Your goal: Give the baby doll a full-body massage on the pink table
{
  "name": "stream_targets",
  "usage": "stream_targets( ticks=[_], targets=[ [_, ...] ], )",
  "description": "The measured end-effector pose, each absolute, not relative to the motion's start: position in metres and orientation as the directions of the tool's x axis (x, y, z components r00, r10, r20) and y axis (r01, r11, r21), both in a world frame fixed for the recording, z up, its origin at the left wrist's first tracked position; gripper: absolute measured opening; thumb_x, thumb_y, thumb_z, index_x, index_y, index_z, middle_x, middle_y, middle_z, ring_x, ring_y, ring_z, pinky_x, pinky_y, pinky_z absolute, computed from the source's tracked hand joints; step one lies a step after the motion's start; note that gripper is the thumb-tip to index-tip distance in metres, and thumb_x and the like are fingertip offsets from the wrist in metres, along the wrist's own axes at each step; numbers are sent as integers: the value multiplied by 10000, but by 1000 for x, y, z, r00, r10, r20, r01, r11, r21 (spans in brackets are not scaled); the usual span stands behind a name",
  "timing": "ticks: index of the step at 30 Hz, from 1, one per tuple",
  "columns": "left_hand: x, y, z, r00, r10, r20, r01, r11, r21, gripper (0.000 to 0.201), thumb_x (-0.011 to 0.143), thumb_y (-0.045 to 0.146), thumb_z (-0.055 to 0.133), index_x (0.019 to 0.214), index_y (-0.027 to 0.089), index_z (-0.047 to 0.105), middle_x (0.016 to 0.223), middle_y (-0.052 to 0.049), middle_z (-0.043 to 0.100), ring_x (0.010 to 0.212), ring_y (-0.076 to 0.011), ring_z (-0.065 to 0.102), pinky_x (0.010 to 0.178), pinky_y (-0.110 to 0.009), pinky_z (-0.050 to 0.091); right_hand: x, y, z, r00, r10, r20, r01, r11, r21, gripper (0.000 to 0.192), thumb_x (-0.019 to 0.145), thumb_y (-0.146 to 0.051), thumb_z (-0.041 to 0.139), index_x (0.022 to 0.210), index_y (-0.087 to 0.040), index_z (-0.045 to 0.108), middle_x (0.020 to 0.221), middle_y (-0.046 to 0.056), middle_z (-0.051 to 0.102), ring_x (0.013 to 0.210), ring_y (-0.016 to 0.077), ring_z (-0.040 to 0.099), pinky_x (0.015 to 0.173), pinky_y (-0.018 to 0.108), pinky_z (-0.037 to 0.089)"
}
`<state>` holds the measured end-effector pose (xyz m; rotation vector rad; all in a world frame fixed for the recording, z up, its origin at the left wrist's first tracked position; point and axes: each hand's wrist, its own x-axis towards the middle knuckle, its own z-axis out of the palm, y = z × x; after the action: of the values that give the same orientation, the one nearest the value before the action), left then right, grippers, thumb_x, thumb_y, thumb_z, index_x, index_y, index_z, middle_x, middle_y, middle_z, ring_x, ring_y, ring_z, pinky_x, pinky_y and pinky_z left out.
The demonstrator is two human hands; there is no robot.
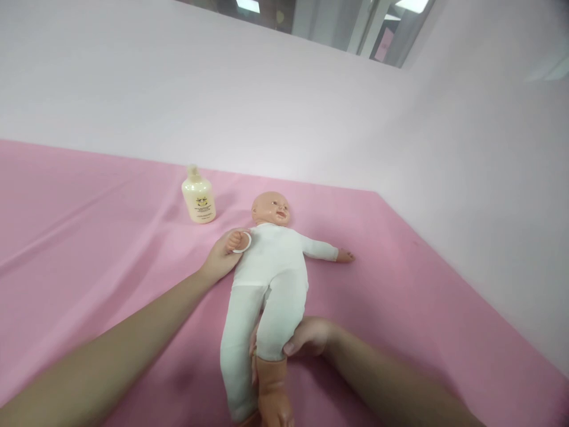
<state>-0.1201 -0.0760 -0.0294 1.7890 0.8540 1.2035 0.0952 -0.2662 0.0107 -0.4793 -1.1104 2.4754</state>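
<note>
A bald baby doll (275, 255) in a white long-sleeved suit lies on its back on the pink sheet, head away from me, face tilted to the right. My left hand (220, 255) is closed around the doll's arm on the left, where a small fist pokes out of the white cuff. Most of those fingers are hidden behind the doll. Lower down, my right hand (311, 337) grips the nearer leg (280, 332) just above the ankle, thumb on the outer side and fingertips showing between the legs. The doll's other arm (326, 249) stretches out to the right.
A pale yellow pump bottle (199, 198) stands upright left of the doll's head. The pink sheet (80, 237) has creases on the left. A white wall (267, 107) rises behind and along the right side, with a window (329, 24) at the top.
</note>
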Motion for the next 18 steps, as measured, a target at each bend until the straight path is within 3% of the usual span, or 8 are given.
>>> stream_targets(
  ticks=[8,18],
  targets=[
    [-120,-75,-31,328,849,414,121,-472,873,453,891,378,731,1310,217,671,1389,-120,692,1301,-300,657,1141,-514,515,97,-265,4,-862,474,-180,-198,-641,-742,681,564,-468,952,1095,-108,725,1045,160,791,1206,368,698,1096,505,473],
    [-119,-76,-30,333,843,422,101,-477,873,420,905,337,714,1307,228,655,1371,-112,694,1306,-292,652,1174,-509,483,99,-264,9,-851,493,-183,-176,-595,-784,647,584,-445,974,1103,-125,760,1071,105,790,1125,297,717,1129,449,450]
  ],
)
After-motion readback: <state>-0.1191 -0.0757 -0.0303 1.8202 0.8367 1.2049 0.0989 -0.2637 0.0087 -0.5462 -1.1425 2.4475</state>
